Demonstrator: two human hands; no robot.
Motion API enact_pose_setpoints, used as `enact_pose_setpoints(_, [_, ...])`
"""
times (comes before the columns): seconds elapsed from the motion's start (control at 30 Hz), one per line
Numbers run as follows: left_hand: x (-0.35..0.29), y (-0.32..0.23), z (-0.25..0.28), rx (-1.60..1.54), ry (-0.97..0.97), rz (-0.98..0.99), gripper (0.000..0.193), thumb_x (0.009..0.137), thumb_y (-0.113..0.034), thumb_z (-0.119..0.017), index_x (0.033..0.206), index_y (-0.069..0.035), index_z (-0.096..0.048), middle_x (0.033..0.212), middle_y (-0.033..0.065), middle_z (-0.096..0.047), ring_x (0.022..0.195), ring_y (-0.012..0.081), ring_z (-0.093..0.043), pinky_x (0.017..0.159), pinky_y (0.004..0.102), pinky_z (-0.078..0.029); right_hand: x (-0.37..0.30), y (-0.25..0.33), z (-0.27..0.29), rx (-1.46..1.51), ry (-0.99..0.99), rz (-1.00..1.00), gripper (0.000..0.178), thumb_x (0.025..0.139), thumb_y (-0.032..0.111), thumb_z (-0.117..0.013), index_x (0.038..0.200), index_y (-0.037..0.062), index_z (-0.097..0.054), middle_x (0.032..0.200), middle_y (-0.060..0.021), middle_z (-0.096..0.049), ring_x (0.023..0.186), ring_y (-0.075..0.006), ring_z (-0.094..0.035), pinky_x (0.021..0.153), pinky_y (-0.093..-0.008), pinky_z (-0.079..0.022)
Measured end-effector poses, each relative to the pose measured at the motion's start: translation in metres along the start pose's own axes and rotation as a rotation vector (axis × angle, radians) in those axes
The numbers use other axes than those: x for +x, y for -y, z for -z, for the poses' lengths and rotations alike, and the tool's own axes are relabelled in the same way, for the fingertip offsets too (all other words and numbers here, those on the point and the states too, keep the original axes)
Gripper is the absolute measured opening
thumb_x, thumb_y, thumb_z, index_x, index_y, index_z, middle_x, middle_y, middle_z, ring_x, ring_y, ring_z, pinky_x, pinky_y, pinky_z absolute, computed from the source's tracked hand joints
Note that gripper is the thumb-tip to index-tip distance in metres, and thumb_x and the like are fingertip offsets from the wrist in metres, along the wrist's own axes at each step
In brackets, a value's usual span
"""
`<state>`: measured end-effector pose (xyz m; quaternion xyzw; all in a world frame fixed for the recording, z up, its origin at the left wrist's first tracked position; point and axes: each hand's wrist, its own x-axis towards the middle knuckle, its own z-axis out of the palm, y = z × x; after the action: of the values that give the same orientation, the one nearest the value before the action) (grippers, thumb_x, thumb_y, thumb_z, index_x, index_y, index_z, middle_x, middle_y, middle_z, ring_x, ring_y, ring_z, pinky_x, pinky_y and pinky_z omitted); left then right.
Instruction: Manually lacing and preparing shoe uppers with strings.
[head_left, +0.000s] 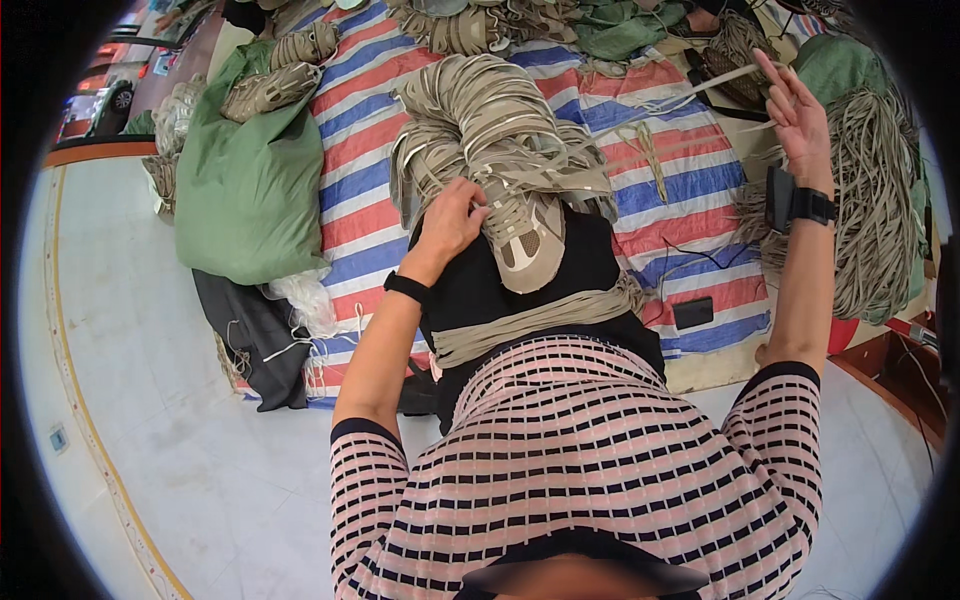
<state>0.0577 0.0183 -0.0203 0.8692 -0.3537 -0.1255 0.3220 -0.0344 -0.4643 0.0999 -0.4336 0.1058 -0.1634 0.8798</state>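
On my lap lies a beige-brown shoe upper (pixel 528 258), its toe toward me and its laces partly threaded. My left hand (pixel 455 222) is closed on its left edge by the lace rows, fingertips partly hidden. Raised out to the far right is my right hand (pixel 797 118), with a pale flat shoelace (pixel 690 95) running from the upper to its fingers. Some of those fingers are stretched and the lace passes at them. Behind the upper rises a curved stack of more uppers (pixel 480 100). Across my lap sits a bundle of beige laces (pixel 540 315).
A striped red, white and blue sheet (pixel 365 150) covers the ground ahead. At left stands a full green sack (pixel 250 190) with uppers on top. Long beige laces (pixel 865 200) hang in a thick heap at right. A dark flat rectangular object (pixel 693 312) lies on the sheet.
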Motion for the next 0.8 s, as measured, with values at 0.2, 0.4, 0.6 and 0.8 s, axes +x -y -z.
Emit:
enact_pose_setpoints(0.2, [-0.004, -0.018, -0.007, 0.186, -0.041, -0.004, 0.01, 0.076, -0.008, -0.059, 0.081, -0.002, -0.053, 0.086, 0.0146, -0.05, 0.075, 0.035, -0.054, 0.065, 0.0401, -0.044, -0.014, -0.004, -0.093, -0.309, 0.158, -0.086, 0.025, 0.095, 0.018, -0.04, 0.108, 0.0005, -0.052, 0.129, -0.0138, -0.048, 0.047, -0.0023, -0.021, 0.042, -0.0153, -0.022])
enact_pose_setpoints(0.4, [0.001, 0.006, -0.003, 0.006, 0.037, -0.006, 0.005, 0.077, -0.004, -0.055, 0.078, 0.0, -0.055, 0.09, 0.0134, -0.048, 0.086, 0.031, -0.051, 0.076, 0.0367, -0.042, -0.007, -0.104, -0.13, -0.927, 0.59, 0.0, 0.024, 0.091, 0.024, -0.045, 0.101, 0.0107, -0.063, 0.073, 0.003, -0.058, 0.055, -0.0039, -0.043, 0.051, -0.02, -0.034])
enact_pose_setpoints(0.6, [-0.002, 0.029, 0.001, -0.75, 0.224, 0.308, 0.014, 0.071, -0.008, -0.06, 0.083, 0.001, -0.059, 0.091, 0.0054, -0.044, 0.083, 0.017, -0.046, 0.072, 0.0251, -0.038, -0.025, -0.237, -0.172, -1.346, 0.989, -0.03, 0.029, 0.092, 0.03, -0.038, 0.101, 0.0116, -0.059, 0.07, -0.0096, -0.058, 0.07, -0.0222, -0.058, 0.067, -0.0378, -0.044])
enact_pose_setpoints(0.8, [-0.01, 0.023, 0.004, -0.278, 0.082, 0.126, 0.022, 0.068, -0.003, -0.066, 0.087, -0.006, -0.057, 0.087, 0.0046, -0.042, 0.079, 0.0161, -0.044, 0.071, 0.0253, -0.039, -0.03, -0.263, -0.174, -1.638, 0.949, 0.003, 0.019, 0.089, 0.025, -0.043, 0.096, 0.0116, -0.055, 0.082, -0.016, -0.062, 0.082, -0.0381, -0.058, 0.068, -0.0473, -0.042])
